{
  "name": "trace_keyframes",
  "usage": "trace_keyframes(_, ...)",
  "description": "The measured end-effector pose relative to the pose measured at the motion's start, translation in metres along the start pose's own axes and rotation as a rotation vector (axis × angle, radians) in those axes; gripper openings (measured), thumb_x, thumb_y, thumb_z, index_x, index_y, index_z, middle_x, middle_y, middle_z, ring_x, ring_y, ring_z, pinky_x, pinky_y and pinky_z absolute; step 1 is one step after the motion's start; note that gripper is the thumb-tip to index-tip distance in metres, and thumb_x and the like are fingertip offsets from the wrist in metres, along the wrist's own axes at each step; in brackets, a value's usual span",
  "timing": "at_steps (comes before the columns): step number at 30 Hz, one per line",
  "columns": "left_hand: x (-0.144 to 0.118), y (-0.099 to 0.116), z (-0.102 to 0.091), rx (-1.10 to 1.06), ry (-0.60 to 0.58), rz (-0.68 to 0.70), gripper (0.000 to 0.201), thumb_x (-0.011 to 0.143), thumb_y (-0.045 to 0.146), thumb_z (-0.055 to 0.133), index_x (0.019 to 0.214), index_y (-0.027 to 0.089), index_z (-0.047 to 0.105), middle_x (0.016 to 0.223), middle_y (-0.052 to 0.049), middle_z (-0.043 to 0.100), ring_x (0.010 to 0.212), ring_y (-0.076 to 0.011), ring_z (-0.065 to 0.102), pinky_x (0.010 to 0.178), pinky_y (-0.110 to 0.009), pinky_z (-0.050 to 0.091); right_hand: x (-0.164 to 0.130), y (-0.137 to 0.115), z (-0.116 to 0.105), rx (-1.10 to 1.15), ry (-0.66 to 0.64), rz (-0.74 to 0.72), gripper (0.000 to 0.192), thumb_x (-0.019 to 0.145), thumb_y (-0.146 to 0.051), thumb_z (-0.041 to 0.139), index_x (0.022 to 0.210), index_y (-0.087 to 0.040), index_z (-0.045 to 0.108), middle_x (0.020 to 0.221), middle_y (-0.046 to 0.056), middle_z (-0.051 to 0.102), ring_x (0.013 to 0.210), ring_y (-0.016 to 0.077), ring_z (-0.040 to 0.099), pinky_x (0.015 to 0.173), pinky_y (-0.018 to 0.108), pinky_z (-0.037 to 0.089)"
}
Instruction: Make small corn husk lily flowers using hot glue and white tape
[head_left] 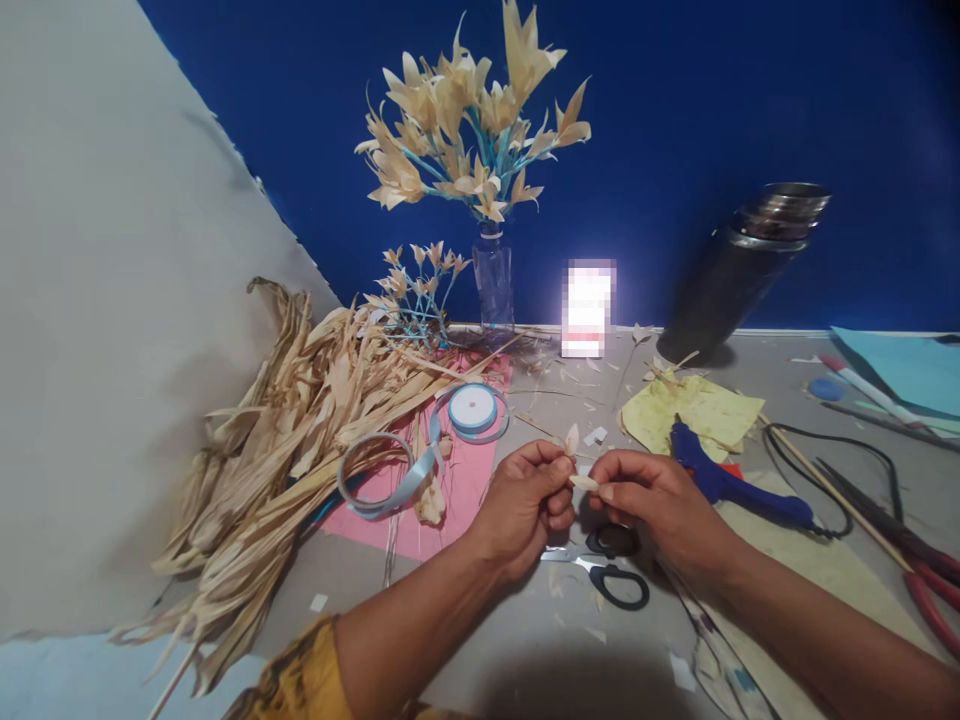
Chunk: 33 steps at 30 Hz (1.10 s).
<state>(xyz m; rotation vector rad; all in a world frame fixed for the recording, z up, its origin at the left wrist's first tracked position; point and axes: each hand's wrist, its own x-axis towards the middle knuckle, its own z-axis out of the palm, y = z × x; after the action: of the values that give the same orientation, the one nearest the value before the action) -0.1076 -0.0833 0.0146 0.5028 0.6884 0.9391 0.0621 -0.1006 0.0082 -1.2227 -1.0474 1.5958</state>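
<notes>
Two containers stand at the frame's top: a glass vase (493,280) filled with husk flowers (472,110), and a dark flask (742,265) to its right. At lower centre the left hand (525,505) and right hand (652,500) both pinch a small husk petal (581,482) above black scissors (611,570). Just right lies a blue glue gun (731,480); dried husks (285,430) pile left on the desk (525,650).

I'm at a home craft table (465,650). Dried husks (285,430), ribbon (472,408), scissors (611,575) and a glue gun (731,485) lie about. Finished husk flowers (472,110) fill a vase (493,285).
</notes>
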Motion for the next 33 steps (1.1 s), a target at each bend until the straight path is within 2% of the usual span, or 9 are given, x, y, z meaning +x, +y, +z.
trace_keyframes(4,-0.001,0.003,0.0,-0.064,-0.001,0.004,0.043,0.064,0.027,0.095,0.081,0.016,0.057,0.067,0.006,0.057,0.044,-0.001,0.036,0.041,-0.015,0.027,-0.003,0.002,0.0,0.002,0.011,-0.005,0.015,0.073,-0.03,0.077,0.073,-0.018,0.068,0.066,0.001,0.065,0.057,0.0123,0.05,0.051,0.024,0.039)
trace_keyframes(12,0.001,0.006,-0.002,-0.057,0.003,0.035,0.042,0.064,0.029,0.095,0.081,0.016,0.059,0.072,0.004,0.062,0.048,-0.003,0.044,0.042,-0.015,0.031,-0.002,0.0,0.0,-0.011,0.062,-0.045,0.018,0.076,-0.034,0.08,0.075,-0.019,0.07,0.068,0.001,0.066,0.059,0.0129,0.052,0.056,0.026,0.041)
trace_keyframes(18,0.002,0.004,-0.003,0.033,0.046,0.058,0.041,0.061,0.03,0.096,0.078,0.015,0.062,0.06,0.005,0.058,0.047,-0.0055,0.047,0.04,-0.016,0.032,0.002,-0.002,-0.001,-0.038,0.056,-0.046,0.022,0.077,-0.038,0.078,0.074,-0.018,0.069,0.068,0.001,0.065,0.058,0.0117,0.05,0.056,0.025,0.037)
trace_keyframes(24,0.003,0.002,-0.004,0.01,0.012,0.008,0.041,0.062,0.029,0.096,0.08,0.015,0.062,0.056,0.007,0.054,0.044,-0.0028,0.039,0.041,-0.014,0.028,-0.003,-0.005,0.001,-0.106,0.032,-0.081,0.02,0.08,-0.038,0.074,0.075,-0.019,0.068,0.068,0.0,0.063,0.06,0.0129,0.05,0.057,0.026,0.039)
trace_keyframes(29,0.003,0.001,-0.003,-0.033,0.017,-0.018,0.043,0.06,0.025,0.096,0.081,0.015,0.06,0.062,0.006,0.057,0.045,-0.0012,0.037,0.042,-0.014,0.025,-0.009,-0.007,0.005,-0.259,0.124,-0.226,0.019,0.076,-0.033,0.074,0.09,-0.022,0.069,0.072,-0.001,0.062,0.064,0.0157,0.054,0.058,0.028,0.043)
trace_keyframes(33,0.003,0.0,-0.003,0.051,0.024,0.05,0.04,0.062,0.029,0.094,0.078,0.017,0.059,0.059,0.006,0.056,0.045,-0.0026,0.038,0.044,-0.015,0.027,-0.01,-0.009,0.006,-0.345,0.114,-0.288,0.023,0.078,-0.036,0.072,0.096,-0.022,0.07,0.077,0.002,0.067,0.066,0.0181,0.059,0.058,0.029,0.045)
